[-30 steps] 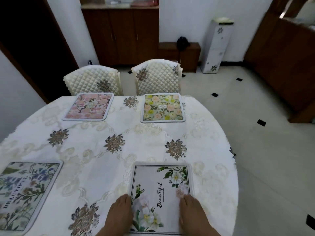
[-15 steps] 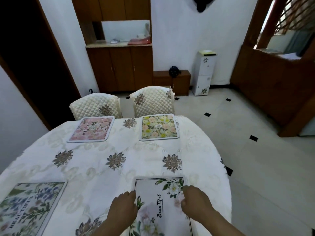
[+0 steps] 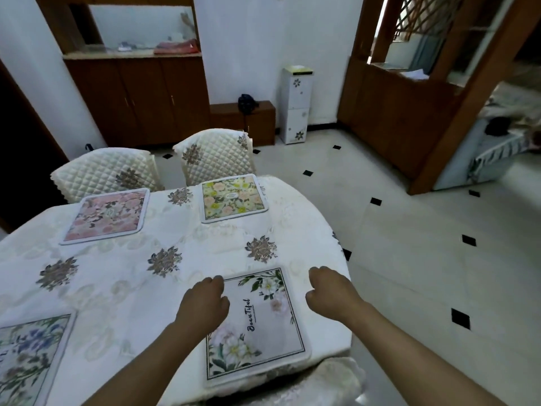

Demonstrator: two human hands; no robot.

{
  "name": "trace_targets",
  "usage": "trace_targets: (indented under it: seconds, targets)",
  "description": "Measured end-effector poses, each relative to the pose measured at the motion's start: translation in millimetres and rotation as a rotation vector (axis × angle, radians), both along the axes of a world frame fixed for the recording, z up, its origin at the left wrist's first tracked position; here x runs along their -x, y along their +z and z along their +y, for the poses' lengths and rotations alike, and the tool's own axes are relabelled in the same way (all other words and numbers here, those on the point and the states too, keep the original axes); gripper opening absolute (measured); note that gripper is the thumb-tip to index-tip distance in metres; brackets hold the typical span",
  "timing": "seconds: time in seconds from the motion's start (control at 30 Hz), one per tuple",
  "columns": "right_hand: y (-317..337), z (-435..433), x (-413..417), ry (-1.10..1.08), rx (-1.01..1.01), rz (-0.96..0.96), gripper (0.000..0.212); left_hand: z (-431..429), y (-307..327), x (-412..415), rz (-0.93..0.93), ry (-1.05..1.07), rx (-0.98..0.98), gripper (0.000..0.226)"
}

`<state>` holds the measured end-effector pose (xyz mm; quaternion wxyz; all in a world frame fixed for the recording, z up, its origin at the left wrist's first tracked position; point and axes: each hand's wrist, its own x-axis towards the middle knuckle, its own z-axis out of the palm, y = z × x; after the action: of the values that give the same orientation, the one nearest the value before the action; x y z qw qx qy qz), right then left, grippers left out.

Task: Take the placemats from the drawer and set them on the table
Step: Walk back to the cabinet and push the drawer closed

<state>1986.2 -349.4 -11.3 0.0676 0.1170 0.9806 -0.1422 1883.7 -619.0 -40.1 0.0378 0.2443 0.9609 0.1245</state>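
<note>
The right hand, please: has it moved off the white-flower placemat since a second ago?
Yes. The right hand has slid rightward off the white-flower placemat onto the tablecloth.

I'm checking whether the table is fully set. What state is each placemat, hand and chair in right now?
Pink placemat: flat, far left.
Yellow placemat: flat, far right.
Blue-flowered placemat: flat, near left, partly out of view.
White-flowered placemat: flat, near edge, let go.
Left hand: loosely curled, empty, at that mat's left edge.
Right hand: curled, empty, off the mat.
Two chairs: pushed in, covered.

Near placemat (image 3: 257, 323) reads "Beau Tiful".
</note>
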Motion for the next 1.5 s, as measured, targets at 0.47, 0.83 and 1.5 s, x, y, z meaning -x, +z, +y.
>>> trace_targets:
  seconds: [0.47, 0.83, 1.5]
  targets:
    - [-7, 174, -45, -0.057, 0.04, -0.014, 0.011, 188, -4, -31, 0.07, -0.13, 0.051, 0.02]
    - [31, 399, -72, -0.077, 0.008, 0.054, 0.016, 461, 15, -69, 0.094, -0.234, -0.003, 0.02]
    - [40, 600, 93, -0.104, -0.029, 0.071, 0.011, 663, 16, 112, 0.147, -0.266, 0.068, 0.023]
